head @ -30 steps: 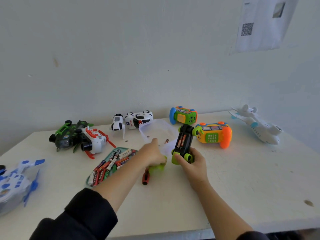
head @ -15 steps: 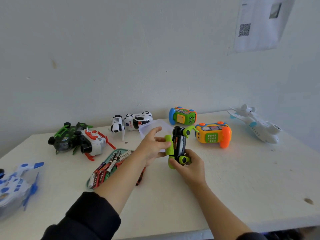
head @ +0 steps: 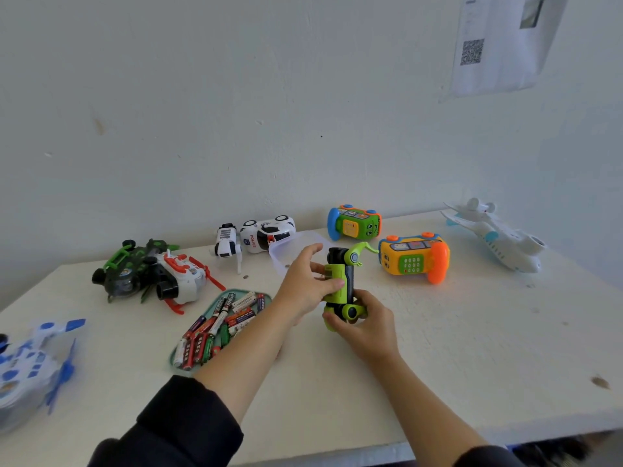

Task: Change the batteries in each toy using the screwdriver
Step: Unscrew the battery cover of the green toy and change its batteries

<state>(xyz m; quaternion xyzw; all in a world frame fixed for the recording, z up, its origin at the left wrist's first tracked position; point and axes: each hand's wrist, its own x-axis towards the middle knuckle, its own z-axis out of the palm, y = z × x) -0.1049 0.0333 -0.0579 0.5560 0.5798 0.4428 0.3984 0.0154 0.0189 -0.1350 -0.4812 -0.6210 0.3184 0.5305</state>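
Observation:
My right hand [head: 365, 328] grips the lower end of a green and black toy [head: 349, 281], which stands upright just above the table. My left hand [head: 301, 291] presses a green battery cover [head: 334, 281] flat against the toy's left side, thumb and fingers around it. A teal tray [head: 175, 360] with several loose batteries lies to the left, beside my left forearm. The screwdriver is not visible; my left arm covers the spot where it lay.
A clear plastic tub [head: 286, 252] stands behind my left hand. Along the back sit an orange phone toy [head: 414, 259], a green camera toy [head: 354, 225], a police car [head: 266, 232], a robot dog [head: 227, 244] and a white plane [head: 499, 241]. Other toys [head: 148, 274] lie left.
My left hand picked the green cover up from the table and brought it onto the toy. My right hand tipped the toy upright, so the batteries in it no longer show.

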